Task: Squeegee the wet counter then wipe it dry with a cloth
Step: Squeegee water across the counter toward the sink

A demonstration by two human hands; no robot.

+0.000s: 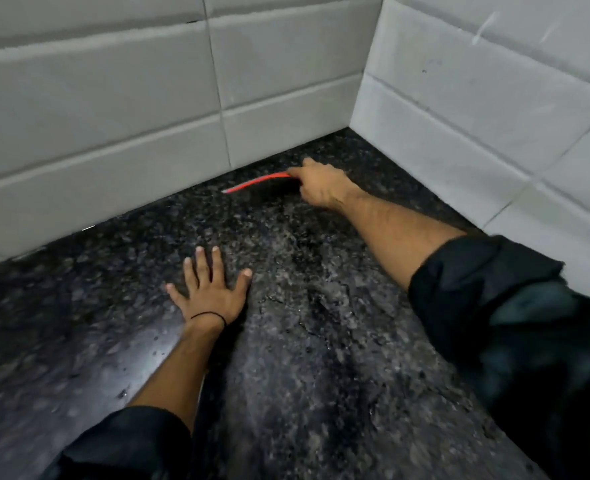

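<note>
The counter (321, 306) is dark speckled granite with a wet sheen. My right hand (321, 187) reaches toward the far corner and grips a squeegee (257, 181), of which only a thin red-orange blade edge shows, lying low on the stone near the back wall. Its handle is hidden inside my fist. My left hand (210, 289) rests flat on the counter with its fingers spread, holding nothing; a thin black band circles the wrist. No cloth is in view.
White tiled walls stand behind the counter (113, 116) and on the right (494, 116), meeting in a corner at the far right. Dark rolled-up sleeves cover both of my forearms near the bottom.
</note>
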